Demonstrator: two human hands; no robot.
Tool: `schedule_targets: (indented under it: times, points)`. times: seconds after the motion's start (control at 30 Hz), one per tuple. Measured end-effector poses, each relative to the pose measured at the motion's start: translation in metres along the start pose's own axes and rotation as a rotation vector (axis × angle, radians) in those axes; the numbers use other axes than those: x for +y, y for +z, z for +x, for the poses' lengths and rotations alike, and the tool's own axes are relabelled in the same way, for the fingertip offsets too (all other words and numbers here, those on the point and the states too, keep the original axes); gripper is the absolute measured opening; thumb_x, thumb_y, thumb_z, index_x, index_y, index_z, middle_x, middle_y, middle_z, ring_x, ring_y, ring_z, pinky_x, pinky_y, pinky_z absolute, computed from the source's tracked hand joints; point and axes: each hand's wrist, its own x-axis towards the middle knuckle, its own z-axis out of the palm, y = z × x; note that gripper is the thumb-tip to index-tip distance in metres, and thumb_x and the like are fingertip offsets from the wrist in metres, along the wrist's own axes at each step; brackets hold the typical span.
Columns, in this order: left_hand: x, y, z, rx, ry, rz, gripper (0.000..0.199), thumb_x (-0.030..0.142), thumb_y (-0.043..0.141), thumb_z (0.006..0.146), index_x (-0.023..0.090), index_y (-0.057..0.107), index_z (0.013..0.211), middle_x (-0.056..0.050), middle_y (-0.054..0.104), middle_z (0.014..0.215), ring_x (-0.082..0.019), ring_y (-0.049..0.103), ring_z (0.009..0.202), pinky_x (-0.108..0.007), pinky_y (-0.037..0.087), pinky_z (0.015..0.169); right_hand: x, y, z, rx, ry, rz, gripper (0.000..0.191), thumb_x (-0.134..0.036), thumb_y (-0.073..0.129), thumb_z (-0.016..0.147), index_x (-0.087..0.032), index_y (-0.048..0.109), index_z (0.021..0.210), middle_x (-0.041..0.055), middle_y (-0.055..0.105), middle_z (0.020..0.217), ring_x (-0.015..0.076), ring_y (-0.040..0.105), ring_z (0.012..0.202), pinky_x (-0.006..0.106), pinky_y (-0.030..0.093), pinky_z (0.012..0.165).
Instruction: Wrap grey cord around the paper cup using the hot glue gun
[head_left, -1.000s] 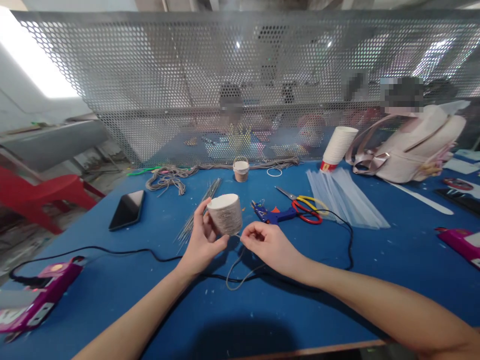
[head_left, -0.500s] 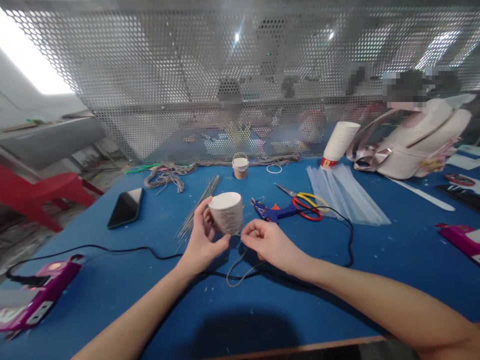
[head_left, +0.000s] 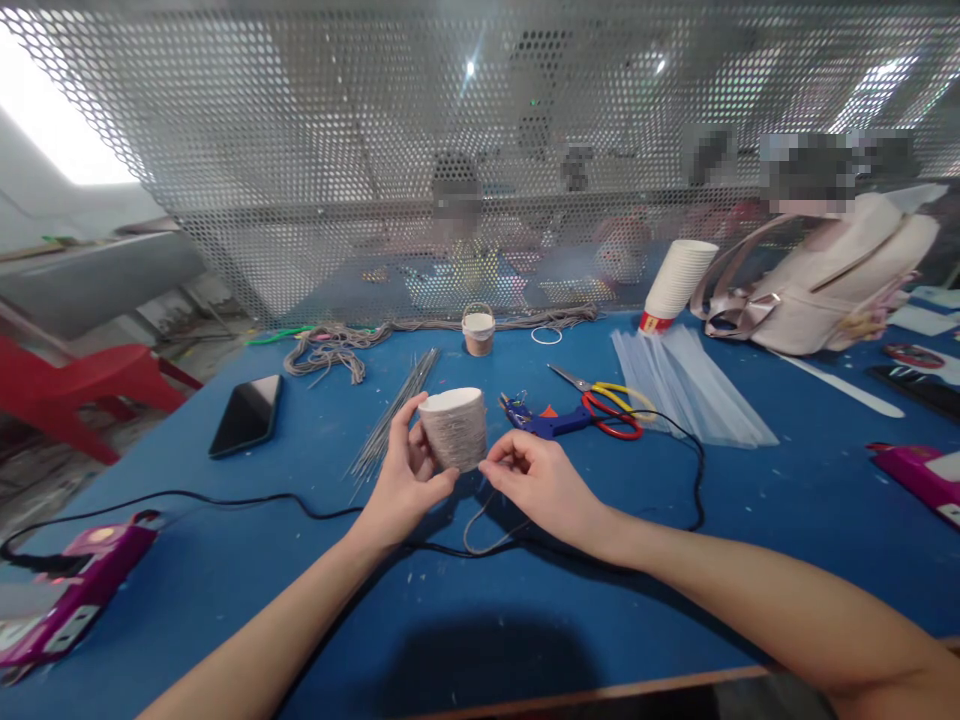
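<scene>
A white paper cup (head_left: 456, 432), its side wrapped in grey cord, is held up over the blue table by my left hand (head_left: 405, 470), thumb near the base and fingers round the far left side. My right hand (head_left: 536, 480) pinches the grey cord (head_left: 474, 525) close to the cup's lower right edge. From those fingertips the cord hangs in a loose loop below. Just beyond my right hand lies a blue glue gun (head_left: 551, 420), beside scissors (head_left: 611, 405) with red and yellow handles.
Thin wires (head_left: 397, 410) and a phone (head_left: 246, 415) lie to the left. A small basket-like cup (head_left: 478, 332) stands behind, near bundled cord (head_left: 330, 350). Stacked paper cups (head_left: 679, 280), translucent strips (head_left: 690, 390) and a backpack (head_left: 832, 280) are right. A black cable (head_left: 300, 505) crosses the table (head_left: 337, 620).
The cup has tilted slightly, showing more of its wrapped side. The hanging cord loop has become smaller and shifted. Both hands keep their hold.
</scene>
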Motion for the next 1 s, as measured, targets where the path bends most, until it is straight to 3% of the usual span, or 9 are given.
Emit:
schedule_targets:
  times: [0.47,1.0]
  points:
    - [0.0007,0.0008,0.0009,-0.011,-0.050,-0.086,0.084,0.019,0.081,0.057,0.031,0.036,0.127,-0.006,0.059,0.121,-0.021,0.061,0.107,-0.034,0.049,0.090,0.0012,-0.0013,0.0001,-0.008,0.012,0.014,0.013,-0.031,0.059,0.078,-0.019,0.058,0.072,-0.0030,0.059,0.064,0.0109,0.050,0.058,0.024,0.041,0.056]
    - [-0.0043,-0.0044,0.0024,-0.027,-0.075,-0.085,0.086,0.027,0.083,0.058,0.029,0.037,0.131,-0.006,0.062,0.111,-0.023,0.063,0.099,-0.043,0.048,0.093,0.0047,-0.0027,0.0006,-0.014,0.016,0.008,0.014,-0.031,0.060,0.080,-0.019,0.058,0.073,-0.0025,0.060,0.066,0.0109,0.050,0.058,0.024,0.040,0.055]
